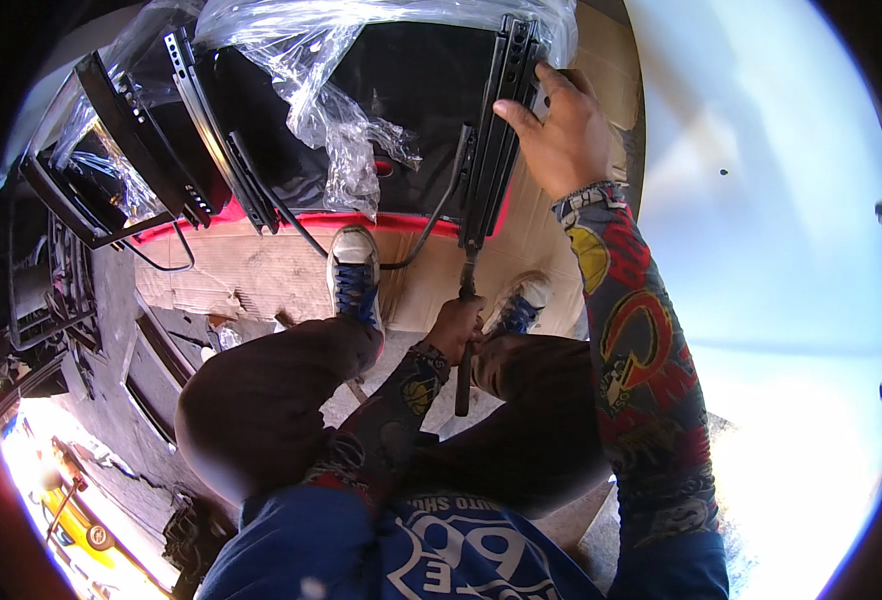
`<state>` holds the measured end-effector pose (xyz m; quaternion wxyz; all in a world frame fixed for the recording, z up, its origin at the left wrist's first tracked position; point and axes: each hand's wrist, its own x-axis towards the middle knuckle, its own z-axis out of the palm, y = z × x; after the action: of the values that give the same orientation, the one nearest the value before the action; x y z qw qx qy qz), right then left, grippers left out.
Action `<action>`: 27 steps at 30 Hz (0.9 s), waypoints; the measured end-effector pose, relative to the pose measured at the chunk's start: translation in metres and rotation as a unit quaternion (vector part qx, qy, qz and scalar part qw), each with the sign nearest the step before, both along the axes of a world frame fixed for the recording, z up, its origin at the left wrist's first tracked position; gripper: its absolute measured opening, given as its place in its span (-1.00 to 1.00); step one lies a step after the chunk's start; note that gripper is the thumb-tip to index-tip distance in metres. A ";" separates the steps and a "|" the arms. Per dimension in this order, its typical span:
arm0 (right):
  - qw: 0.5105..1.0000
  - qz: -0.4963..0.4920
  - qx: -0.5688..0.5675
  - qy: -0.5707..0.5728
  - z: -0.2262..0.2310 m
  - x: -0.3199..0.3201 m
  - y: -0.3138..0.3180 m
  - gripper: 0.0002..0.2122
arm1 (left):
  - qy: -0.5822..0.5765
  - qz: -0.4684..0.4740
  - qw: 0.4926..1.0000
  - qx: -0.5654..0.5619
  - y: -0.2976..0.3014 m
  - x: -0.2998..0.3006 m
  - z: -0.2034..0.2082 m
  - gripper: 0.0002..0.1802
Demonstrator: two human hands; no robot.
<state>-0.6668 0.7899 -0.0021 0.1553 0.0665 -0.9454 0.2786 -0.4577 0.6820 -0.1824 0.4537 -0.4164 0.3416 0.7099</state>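
You touch a long black metal rail.
Near end: your left hand grips a slim dark metal tool; far end: your right hand rests half-open.

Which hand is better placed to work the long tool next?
Likely the left hand: it is closed around the long tool, whose tip is by the near end of the black rail. The right hand is toward that rail's far end.
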 end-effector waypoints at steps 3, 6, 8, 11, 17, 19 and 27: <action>0.999 -0.025 -0.018 0.014 0.000 -0.007 -0.006 -0.52 | -0.057 0.038 0.997 -0.028 -0.008 0.002 0.003 -0.77; 0.995 -0.046 -0.042 0.077 0.001 -0.020 -0.013 -0.54 | 0.039 0.019 0.999 0.000 -0.007 0.003 0.003 -0.76; 0.987 -0.070 -0.092 0.108 0.001 -0.023 -0.014 -0.59 | 0.017 0.041 0.999 0.021 -0.004 0.005 0.005 -0.75; 0.989 -0.078 -0.097 0.085 0.002 -0.033 -0.017 -0.63 | 0.006 0.014 0.999 0.035 -0.006 0.001 0.015 -0.75; 0.977 -0.041 -0.199 0.059 0.003 -0.048 -0.010 -0.71 | 0.119 -0.032 0.992 0.040 -0.011 -0.012 0.033 -0.73; 0.967 -0.022 -0.247 0.053 0.001 -0.051 -0.011 -0.72 | 0.121 -0.031 0.990 0.062 -0.008 -0.009 0.032 -0.73; 0.962 0.033 -0.227 0.149 -0.014 -0.062 -0.007 -0.70 | 0.050 0.004 0.999 -0.018 -0.007 0.013 0.013 -0.71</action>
<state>-0.7284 0.7832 -0.0158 0.2966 0.1012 -0.8206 0.4779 -0.4443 0.6746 -0.1690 0.4253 -0.3902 0.3751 0.7254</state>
